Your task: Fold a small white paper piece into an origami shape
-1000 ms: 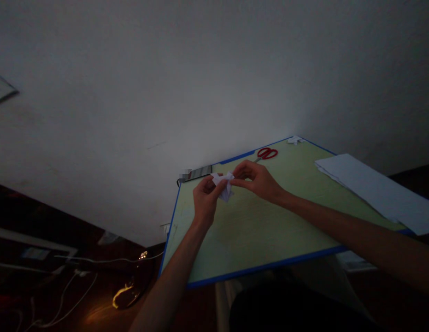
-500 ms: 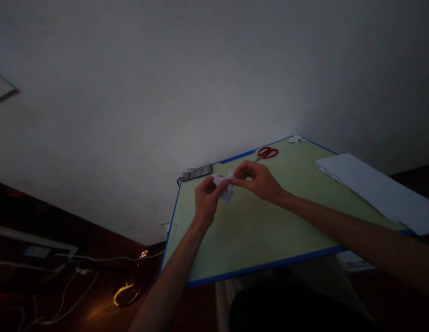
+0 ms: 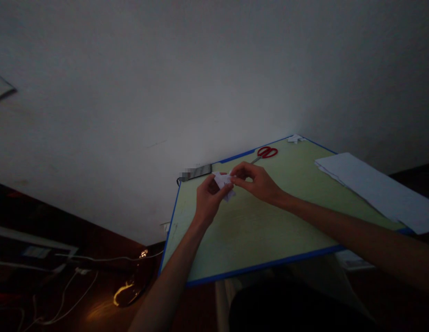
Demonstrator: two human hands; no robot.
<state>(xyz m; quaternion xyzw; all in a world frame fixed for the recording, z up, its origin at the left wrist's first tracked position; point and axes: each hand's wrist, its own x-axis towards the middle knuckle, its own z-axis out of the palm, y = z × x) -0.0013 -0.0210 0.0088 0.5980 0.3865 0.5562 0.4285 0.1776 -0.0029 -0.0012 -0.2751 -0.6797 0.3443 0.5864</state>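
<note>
Between my two hands is a small piece of folded white paper (image 3: 222, 180), raised over the light green tabletop (image 3: 262, 230). My left hand (image 3: 208, 199) grips its left and lower side, thumb across the front. With thumb and fingertips my right hand (image 3: 257, 181) pinches the paper's right edge. The fingertips hide part of the folds. Just beyond my right hand lie red-handled scissors (image 3: 267, 152), their blades pointing toward it. A phone-like dark flat device (image 3: 200, 171) rests at the table's far left edge, behind my left hand.
A stack of white paper (image 3: 373, 191) overhangs the table's right edge. A small folded white paper piece (image 3: 296, 139) sits in the far corner. The wall (image 3: 214, 83) rises behind the table. White cables (image 3: 65, 295) lie at lower left near a shiny, glowing object (image 3: 126, 293).
The folded paper has turned a little between my fingers and shows more of its front. My left thumb and right fingertips have shifted slightly on it.
</note>
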